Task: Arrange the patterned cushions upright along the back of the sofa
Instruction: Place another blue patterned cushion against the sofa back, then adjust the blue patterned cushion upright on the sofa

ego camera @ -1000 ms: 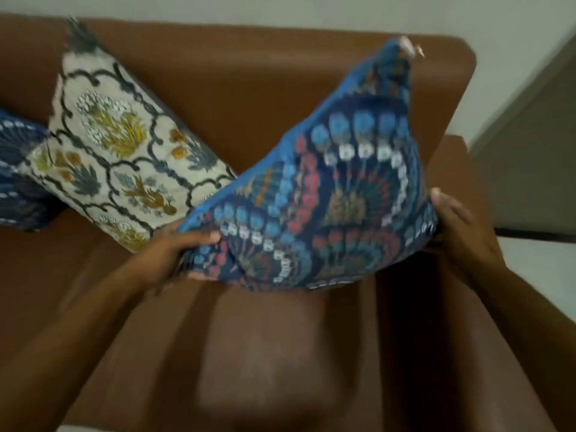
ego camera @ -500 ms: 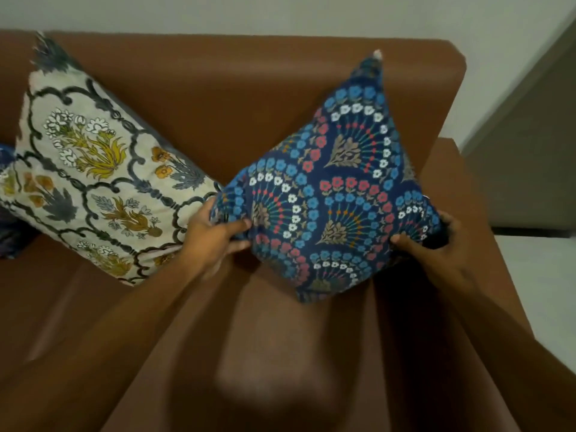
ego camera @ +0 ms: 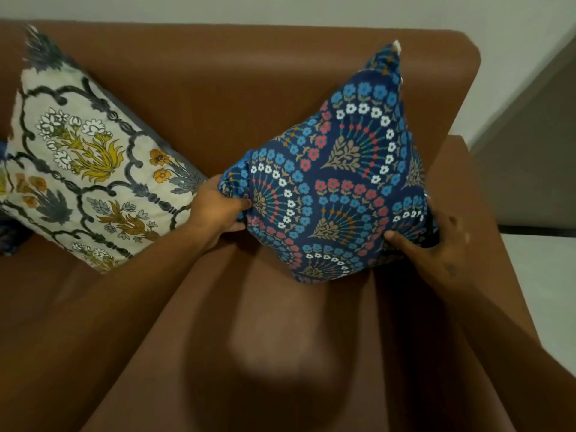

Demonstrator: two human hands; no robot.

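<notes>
A dark blue cushion (ego camera: 339, 182) with red, blue and white flower fans stands on one corner against the backrest of the brown sofa (ego camera: 218, 82), at its right end. My left hand (ego camera: 218, 210) grips its left corner. My right hand (ego camera: 436, 244) grips its right corner beside the armrest. A cream cushion (ego camera: 90, 179) with yellow flowers and grey lattice leans on the backrest to the left, also on a corner, close beside my left hand. A sliver of another blue cushion (ego camera: 9, 241) shows at the far left edge.
The sofa's right armrest (ego camera: 486, 244) runs just right of the blue cushion. The seat (ego camera: 249, 353) stretches in front of the cushions. A pale wall (ego camera: 311, 10) rises behind the sofa, with a grey panel and light floor (ego camera: 554, 291) at the right.
The blue cushion has been turned up from a flatter tilt and pushed back against the backrest. Both hands stayed on its side corners and the view shifted slightly right.
</notes>
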